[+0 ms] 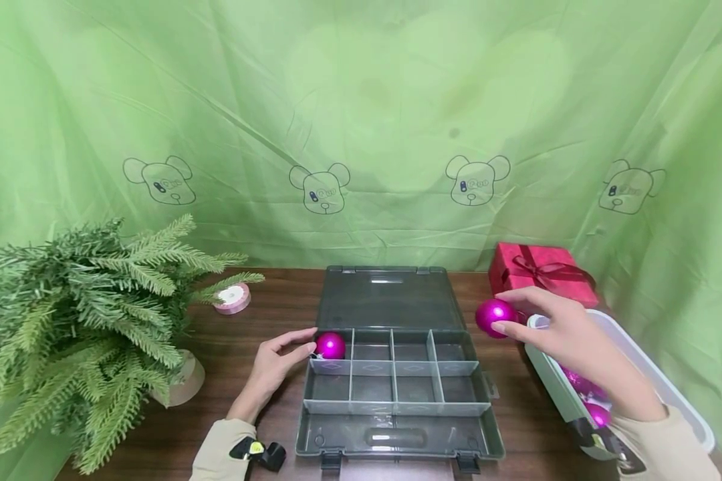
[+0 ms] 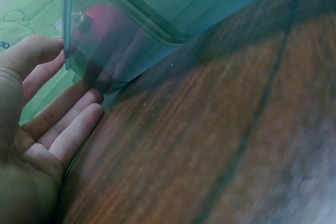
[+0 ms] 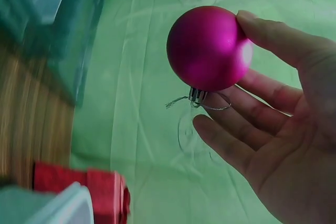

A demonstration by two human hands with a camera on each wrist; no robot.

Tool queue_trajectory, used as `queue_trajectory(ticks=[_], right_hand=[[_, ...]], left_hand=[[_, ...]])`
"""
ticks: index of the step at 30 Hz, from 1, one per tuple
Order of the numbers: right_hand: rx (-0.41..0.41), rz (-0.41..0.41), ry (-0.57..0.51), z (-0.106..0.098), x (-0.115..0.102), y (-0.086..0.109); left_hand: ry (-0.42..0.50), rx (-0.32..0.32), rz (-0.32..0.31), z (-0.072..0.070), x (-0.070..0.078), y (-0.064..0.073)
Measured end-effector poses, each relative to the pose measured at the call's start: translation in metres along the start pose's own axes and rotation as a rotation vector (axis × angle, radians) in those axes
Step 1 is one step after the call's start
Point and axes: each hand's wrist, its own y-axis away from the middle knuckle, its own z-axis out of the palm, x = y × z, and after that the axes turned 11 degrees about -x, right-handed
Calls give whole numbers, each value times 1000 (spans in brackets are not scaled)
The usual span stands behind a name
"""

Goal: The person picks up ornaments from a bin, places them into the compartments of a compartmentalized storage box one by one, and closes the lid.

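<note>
A magenta Christmas bauble (image 1: pixel 495 317) is pinched between the thumb and fingers of my right hand (image 1: pixel 556 327), raised between the organizer box and the white tub. Its silver cap and string loop hang downward in the right wrist view. My left hand (image 1: pixel 275 361) rests at the back left corner of the grey compartment box (image 1: pixel 400 431), fingers fairly straight against its outer wall and thumb at the rim. Inside that corner compartment sits a second magenta bauble (image 1: pixel 330 346). The box's lid (image 1: pixel 391 300) lies folded back behind it.
On the right stands a white tub (image 1: pixel 650 374) with several magenta baubles (image 1: pixel 595 413), a red gift box (image 1: pixel 538 267) behind it. To the left are an artificial fir tree (image 1: pixel 96 321) and a pink ribbon roll (image 1: pixel 232 298). A green curtain (image 1: pixel 391 133) backs the wooden table (image 1: pixel 265 321).
</note>
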Motion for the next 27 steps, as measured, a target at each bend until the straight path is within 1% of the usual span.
queue_trajectory(ticks=[5, 11, 14, 21, 27], right_hand=[[9, -102, -57, 20, -11, -20], [-32, -125, -174, 44, -28, -40], [-60, -137, -213, 56, -38, -49], [-105, -186, -253, 81, -58, -67], [-128, -242, -255, 99, -69, -80]], left_hand=[[-1, -6, -12, -1, 0, 0], [-18, -3, -13, -1, 0, 1], [-16, -2, -10, -1, 0, 0], [14, 7, 11, 0, -1, -2], [10, 1, 10, -1, -2, -2]])
